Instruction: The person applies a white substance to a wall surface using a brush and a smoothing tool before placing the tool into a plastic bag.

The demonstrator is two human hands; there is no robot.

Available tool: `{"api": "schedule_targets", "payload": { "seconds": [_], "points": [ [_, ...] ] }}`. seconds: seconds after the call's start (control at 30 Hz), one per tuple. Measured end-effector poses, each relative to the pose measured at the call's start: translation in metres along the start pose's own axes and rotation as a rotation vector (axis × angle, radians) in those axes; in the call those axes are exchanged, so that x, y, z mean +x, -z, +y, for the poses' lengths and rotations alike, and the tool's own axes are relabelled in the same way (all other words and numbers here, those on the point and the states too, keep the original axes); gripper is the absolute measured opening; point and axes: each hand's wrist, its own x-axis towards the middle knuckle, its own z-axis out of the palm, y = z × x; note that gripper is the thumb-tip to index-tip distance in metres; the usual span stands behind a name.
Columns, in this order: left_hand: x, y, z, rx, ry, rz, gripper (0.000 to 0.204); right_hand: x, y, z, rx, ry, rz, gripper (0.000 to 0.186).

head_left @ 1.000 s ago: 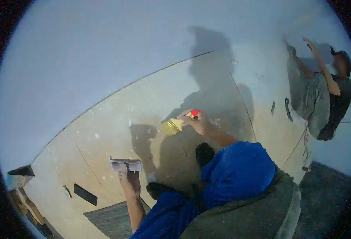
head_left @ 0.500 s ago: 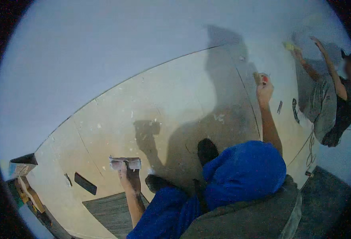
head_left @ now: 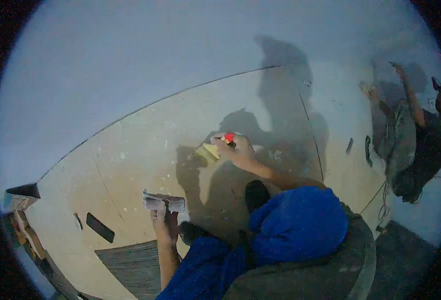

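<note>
The flat yellow tool (head_left: 208, 153) is at the centre of the frame, its broad end toward the lower left and its red-tipped handle end toward the upper right. Its exact kind, brush or spreader, cannot be determined. For good control, the grip should stay firm near the handle's base, with the wrist steady and the broad edge set evenly against the surface. Contact with the pale floor (head_left: 145, 150) cannot be confirmed.

The right hand (head_left: 240, 152) grips the tool by its handle; the broad end projects beyond the fingers, to the left of the hand.

The left hand (head_left: 165, 220), at lower left of centre, grasps a whitish holder (head_left: 155, 201) from below, and the holder extends across the fingertips. It is best held level and near the tool, so that neither arm has to overreach. Any contents are too indistinct to identify.

Farther out, a dark rectangular slab (head_left: 100, 227) and a striped mat (head_left: 130, 262) lie at lower left. A co-worker (head_left: 425, 140) occupies the right edge with arms raised; adequate clearance from that side is advisable.
</note>
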Motion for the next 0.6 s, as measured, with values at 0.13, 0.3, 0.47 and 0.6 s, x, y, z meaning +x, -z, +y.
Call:
{"api": "schedule_targets", "payload": {
  "seconds": [0.13,0.3,0.47,0.6],
  "points": [
    [0.005,0.014,-0.011,-0.028,-0.032,0.036,0.034,0.006,0.007,0.029,-0.071,-0.007,0.016,0.026],
    [0.006,0.015,-0.007,-0.091,-0.043,0.026,0.037,0.008,0.036,-0.001,-0.277,-0.146,-0.175,0.029],
    [0.009,0.017,0.002,-0.123,-0.053,0.021,0.039,0.009,0.046,-0.001,-0.426,-0.136,-0.103,0.026],
    [0.01,0.016,0.004,-0.123,-0.093,0.027,0.041,0.039,0.138,0.01,-0.388,-0.055,0.351,0.026]
  ]
}}
